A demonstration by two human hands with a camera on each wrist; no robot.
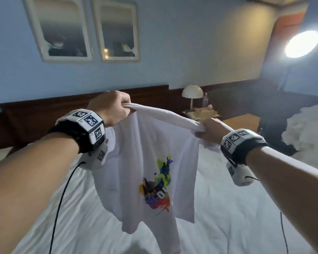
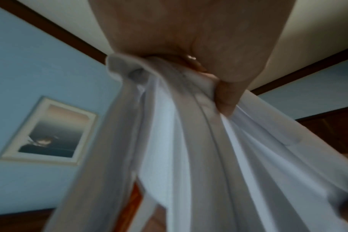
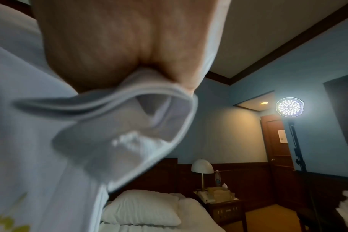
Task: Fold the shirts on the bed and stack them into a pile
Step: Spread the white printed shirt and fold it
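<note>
A white T-shirt with a multicoloured splash print hangs in the air above the bed. My left hand grips one top corner of it in a fist, and my right hand grips the other. The top edge stretches between them. In the left wrist view the cloth bunches under my curled fingers and drops in long folds. In the right wrist view my fist clamps a rolled hem. A lower part of the shirt trails down toward the sheet.
The white bed sheet lies rumpled below. A pillow sits at the headboard. A bedside table with a domed lamp and a bottle stands at the right. A bright studio light and a white heap are at far right.
</note>
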